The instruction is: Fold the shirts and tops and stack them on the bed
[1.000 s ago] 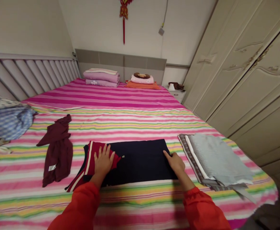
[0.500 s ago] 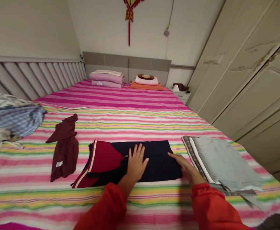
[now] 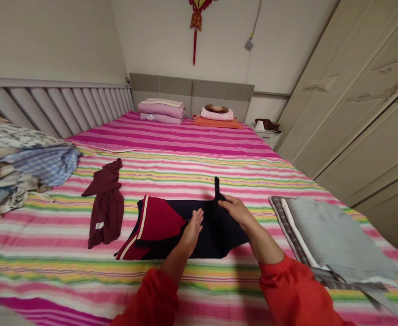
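Note:
A folded navy and red garment (image 3: pixel 161 219) with white trim lies across the striped sheet in front of me. My right hand (image 3: pixel 235 210) pinches its right end and holds that part lifted, folding up over the rest. Edge-on at the middle of the cloth is my left hand (image 3: pixel 192 228), its fingers stretched out and holding nothing. To the left rests a dark maroon garment (image 3: pixel 105 199) with a small white tag. On the right is a stack of folded clothes (image 3: pixel 335 235), light grey on top.
A heap of mixed clothes (image 3: pixel 46 163), some blue checked, lies at the far left by the slatted rail (image 3: pixel 93 106). Folded purple bedding (image 3: pixel 161 111) and a pink pillow (image 3: pixel 217 114) sit near the headboard (image 3: pixel 219 93). A wardrobe (image 3: pixel 355 117) stands along the right.
My right hand has raised the garment's right end and brought it leftward. The left hand has turned from palm-down onto its edge. The view has shifted slightly.

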Demonstrator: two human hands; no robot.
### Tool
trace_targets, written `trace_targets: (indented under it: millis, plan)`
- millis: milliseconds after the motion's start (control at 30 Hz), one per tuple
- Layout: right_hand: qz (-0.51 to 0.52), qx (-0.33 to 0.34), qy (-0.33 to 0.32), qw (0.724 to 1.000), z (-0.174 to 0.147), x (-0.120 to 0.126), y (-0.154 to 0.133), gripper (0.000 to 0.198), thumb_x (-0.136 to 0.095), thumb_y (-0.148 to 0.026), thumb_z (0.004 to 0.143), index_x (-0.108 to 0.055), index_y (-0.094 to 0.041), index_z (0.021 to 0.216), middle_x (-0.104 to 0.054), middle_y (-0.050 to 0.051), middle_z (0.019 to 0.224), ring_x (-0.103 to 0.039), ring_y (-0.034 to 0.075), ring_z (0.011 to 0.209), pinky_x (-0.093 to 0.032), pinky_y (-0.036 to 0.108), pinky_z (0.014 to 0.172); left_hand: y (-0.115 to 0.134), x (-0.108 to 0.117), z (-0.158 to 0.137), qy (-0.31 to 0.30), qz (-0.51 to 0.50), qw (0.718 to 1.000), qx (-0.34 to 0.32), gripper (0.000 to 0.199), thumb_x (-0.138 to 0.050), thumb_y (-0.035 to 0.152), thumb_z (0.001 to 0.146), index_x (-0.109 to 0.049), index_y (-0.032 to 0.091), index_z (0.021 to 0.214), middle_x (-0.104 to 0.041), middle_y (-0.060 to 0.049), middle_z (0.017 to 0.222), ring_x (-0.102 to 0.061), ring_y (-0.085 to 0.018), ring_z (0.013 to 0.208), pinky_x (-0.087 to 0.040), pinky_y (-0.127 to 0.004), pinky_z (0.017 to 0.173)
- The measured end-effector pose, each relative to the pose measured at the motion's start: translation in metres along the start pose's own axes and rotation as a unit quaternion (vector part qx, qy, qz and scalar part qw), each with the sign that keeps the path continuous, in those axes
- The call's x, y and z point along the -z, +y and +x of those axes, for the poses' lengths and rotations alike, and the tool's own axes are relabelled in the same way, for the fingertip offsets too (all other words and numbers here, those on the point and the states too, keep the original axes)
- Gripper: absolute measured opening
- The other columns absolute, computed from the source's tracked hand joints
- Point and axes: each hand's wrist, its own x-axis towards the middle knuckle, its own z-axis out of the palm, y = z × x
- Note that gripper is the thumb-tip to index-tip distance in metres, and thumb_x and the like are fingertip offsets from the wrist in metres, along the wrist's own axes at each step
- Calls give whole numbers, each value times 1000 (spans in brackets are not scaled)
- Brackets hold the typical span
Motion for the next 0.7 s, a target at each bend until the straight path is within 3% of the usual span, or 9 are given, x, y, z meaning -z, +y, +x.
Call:
trace_targets:
  millis: [67,167,233,333,400,467,567,633,700]
  plan:
    - [-33,27,-5,999,-3,-37,6,53,-66,-37,78,-63,-19,127,-75,3,84,-68,16,66,-54,27,62,7,18,-5,6,-111,993,38,83,8,66,88,-28,26,151,-40,-10,155,-44,-21,138,-44,-42,106]
    - [-87,-1,-87,992,-15,-81,28,72,-57,-48,86,-38,-20,149,-73,4,84,-64,14,52,-52,28,51,13,41,-16,28,-225,969,101,90,0,75,85,-41,21,145,-60,-15,136,-61,-26,121,-51,-45,97]
    - [-142,25,-118,982,-26,-94,46,65,-52,-49,89,-43,-18,146,-72,5,86,-66,15,55,-55,31,57,15,50,-21,34,-269,953,133,90,-12,78,85,-54,16,134,-69,-15,120,-66,-29,109,-53,-45,93]
    - [-230,173,-55,956,-43,-88,69,44,-49,-43,93,-65,-19,125,-73,9,97,-70,21,85,-55,37,83,16,52,-22,32,-279,951,130,76,-37,74,84,-65,13,118,-74,-14,105,-70,-29,100,-54,-44,92]
    - [-266,257,-2,929,-50,-74,81,39,-45,-41,96,-67,-21,121,-72,11,110,-66,24,104,-52,41,94,15,49,-17,62,-205,972,94,62,-56,65,81,-68,12,111,-75,-14,100,-71,-28,96,-54,-43,92]
    - [-302,295,26,906,-54,-59,92,41,-41,-40,97,-64,-23,127,-67,11,125,-60,25,118,-48,44,102,12,44,-12,117,-101,987,48,52,-67,54,78,-67,12,109,-75,-15,99,-71,-28,96,-54,-43,92]
    - [-381,282,34,880,-53,-43,109,47,-40,-41,98,-53,-23,139,-52,11,145,-45,27,136,-40,50,109,6,38,-10,179,-10,984,14,48,-74,35,74,-64,12,114,-71,-17,113,-64,-31,112,-47,-46,102]
    - [-435,256,12,863,-51,-39,118,49,-42,-42,97,-50,-24,142,-47,10,150,-38,29,141,-36,55,111,7,36,-14,208,48,977,-3,59,-73,22,72,-57,12,127,-62,-18,130,-52,-32,129,-37,-47,112]
    - [-469,243,-5,849,-50,-39,124,50,-45,-42,95,-48,-26,143,-47,9,149,-36,31,142,-33,59,112,13,34,-22,236,187,952,-56,68,-66,17,75,-46,14,140,-51,-18,143,-40,-32,139,-30,-49,116]
